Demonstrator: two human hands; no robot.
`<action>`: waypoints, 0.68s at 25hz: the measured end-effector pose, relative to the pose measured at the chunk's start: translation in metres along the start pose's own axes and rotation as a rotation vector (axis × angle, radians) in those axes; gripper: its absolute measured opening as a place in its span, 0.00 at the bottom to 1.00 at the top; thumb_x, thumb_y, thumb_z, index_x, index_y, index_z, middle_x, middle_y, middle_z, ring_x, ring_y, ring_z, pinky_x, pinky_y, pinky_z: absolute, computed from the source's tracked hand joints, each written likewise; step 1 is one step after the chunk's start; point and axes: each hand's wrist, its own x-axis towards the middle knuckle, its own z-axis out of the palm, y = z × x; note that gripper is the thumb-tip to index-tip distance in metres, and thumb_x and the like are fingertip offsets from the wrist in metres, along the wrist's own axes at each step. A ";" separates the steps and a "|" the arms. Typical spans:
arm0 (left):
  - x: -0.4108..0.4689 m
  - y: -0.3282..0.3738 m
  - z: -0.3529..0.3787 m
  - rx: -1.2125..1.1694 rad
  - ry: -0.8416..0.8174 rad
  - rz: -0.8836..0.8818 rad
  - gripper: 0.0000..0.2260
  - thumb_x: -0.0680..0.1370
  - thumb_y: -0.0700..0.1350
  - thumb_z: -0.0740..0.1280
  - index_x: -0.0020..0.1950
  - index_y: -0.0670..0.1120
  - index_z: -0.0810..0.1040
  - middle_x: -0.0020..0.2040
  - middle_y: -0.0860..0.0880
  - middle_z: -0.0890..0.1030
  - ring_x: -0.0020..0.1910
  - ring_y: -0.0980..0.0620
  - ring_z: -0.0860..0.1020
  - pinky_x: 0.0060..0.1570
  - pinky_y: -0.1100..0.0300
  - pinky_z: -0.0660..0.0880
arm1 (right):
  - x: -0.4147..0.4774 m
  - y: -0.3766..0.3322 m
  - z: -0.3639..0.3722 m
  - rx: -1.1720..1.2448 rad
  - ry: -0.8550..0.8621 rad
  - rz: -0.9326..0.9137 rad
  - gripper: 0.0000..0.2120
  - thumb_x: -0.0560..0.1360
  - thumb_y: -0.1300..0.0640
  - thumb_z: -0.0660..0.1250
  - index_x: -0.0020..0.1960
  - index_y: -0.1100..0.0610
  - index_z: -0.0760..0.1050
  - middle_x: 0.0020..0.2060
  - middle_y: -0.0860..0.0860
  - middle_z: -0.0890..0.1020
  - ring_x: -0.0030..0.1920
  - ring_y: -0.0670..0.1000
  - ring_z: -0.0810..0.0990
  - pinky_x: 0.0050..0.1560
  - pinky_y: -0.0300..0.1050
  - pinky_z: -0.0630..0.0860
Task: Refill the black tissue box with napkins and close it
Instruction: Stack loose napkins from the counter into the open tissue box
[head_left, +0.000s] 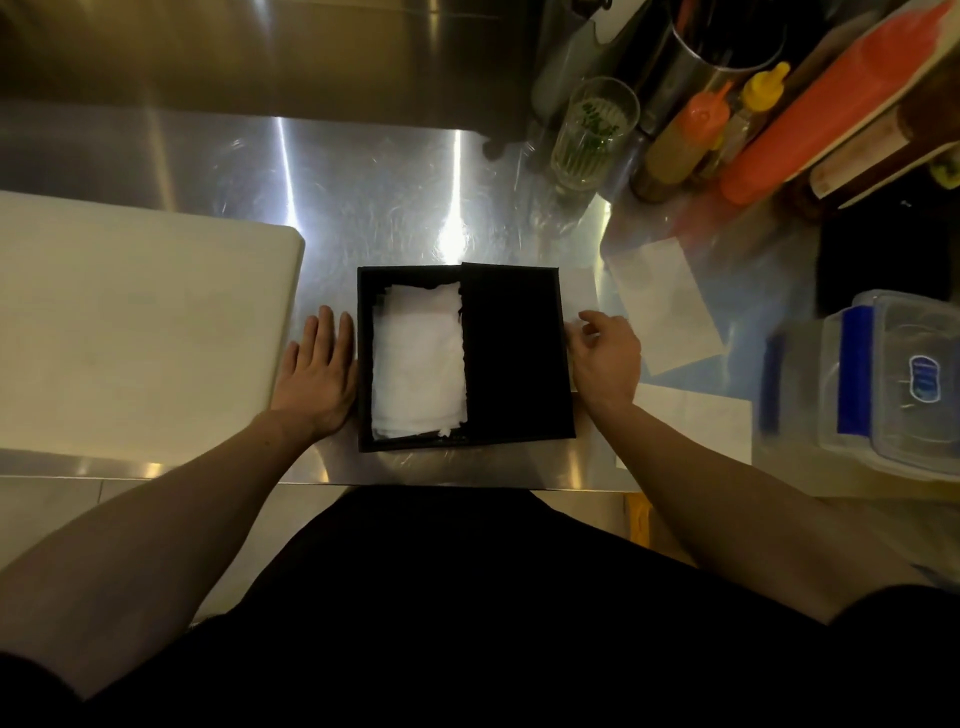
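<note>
Half the rectangular black tissue box (415, 445) shows crinkled white napkins (418, 364).

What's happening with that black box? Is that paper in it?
Yes, those are white napkins. A person stands at a steel counter with the black tissue box in front of them. The napkins show in the box's left half, and a black lid covers the right half, so the box is only half closed. The left hand lies flat beside the box's left wall. The right hand is at the lid's right edge, fingers loosely curled; whether it grips the lid is unclear.
</note>
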 end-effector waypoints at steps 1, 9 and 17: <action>0.000 0.000 0.000 0.005 -0.006 -0.005 0.34 0.75 0.57 0.40 0.78 0.42 0.40 0.79 0.39 0.43 0.78 0.38 0.44 0.73 0.40 0.51 | 0.000 0.000 0.001 -0.009 -0.002 -0.004 0.17 0.79 0.47 0.63 0.61 0.57 0.77 0.53 0.56 0.79 0.50 0.54 0.79 0.54 0.47 0.74; -0.001 0.004 -0.002 0.029 -0.034 -0.028 0.34 0.76 0.54 0.46 0.78 0.42 0.40 0.79 0.39 0.42 0.78 0.39 0.43 0.73 0.41 0.50 | 0.001 -0.002 0.003 -0.139 0.037 0.015 0.14 0.79 0.45 0.62 0.58 0.52 0.77 0.54 0.52 0.77 0.51 0.53 0.78 0.49 0.45 0.66; 0.000 0.004 -0.001 0.028 -0.032 -0.030 0.31 0.80 0.52 0.48 0.78 0.43 0.40 0.79 0.39 0.42 0.78 0.39 0.43 0.73 0.40 0.50 | 0.002 0.009 -0.003 -0.131 0.077 0.015 0.10 0.79 0.49 0.62 0.53 0.51 0.80 0.49 0.51 0.80 0.48 0.52 0.79 0.45 0.44 0.68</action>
